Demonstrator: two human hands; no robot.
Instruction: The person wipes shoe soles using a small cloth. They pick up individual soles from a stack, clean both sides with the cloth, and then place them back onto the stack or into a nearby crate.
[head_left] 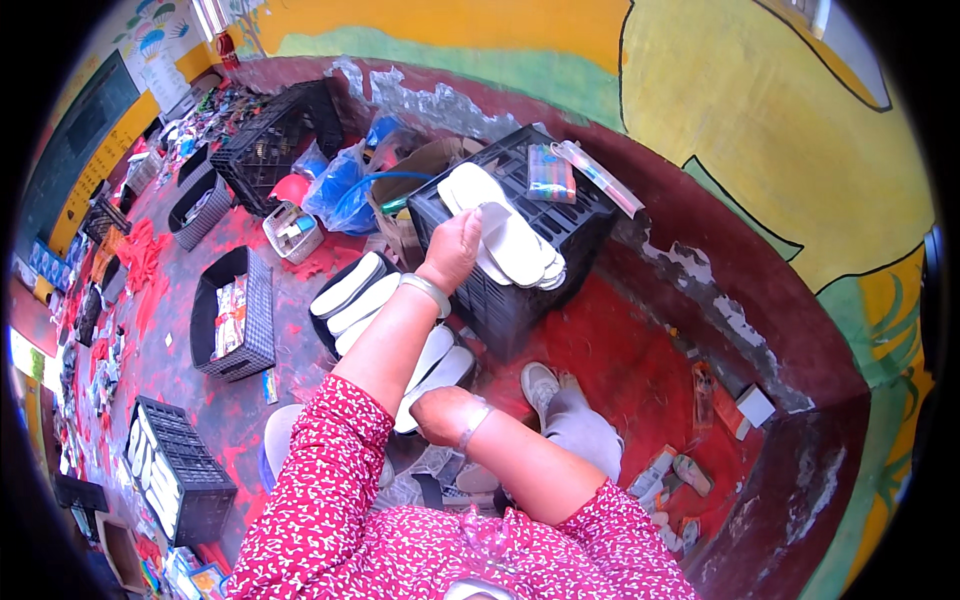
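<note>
A stack of white shoe soles (512,240) lies on top of an upturned black plastic crate (500,315) by the wall. My left hand (453,248) is at the stack's near edge, fingers closed, beside a small grey flat piece I cannot identify. More white soles (345,287) lie in rows in a dark container below my left forearm. My right hand (447,413) is lower down, curled beside the nearest of these soles; its fingertips are hidden, so I cannot tell whether it grips one.
Packets of coloured sticks (550,175) lie on the crate's far side. Blue plastic bags (340,190) and a small white basket (293,232) stand left of it. Farther left are a grey woven basket (262,330) and a black crate (200,505) of white pieces. Scraps litter the red floor.
</note>
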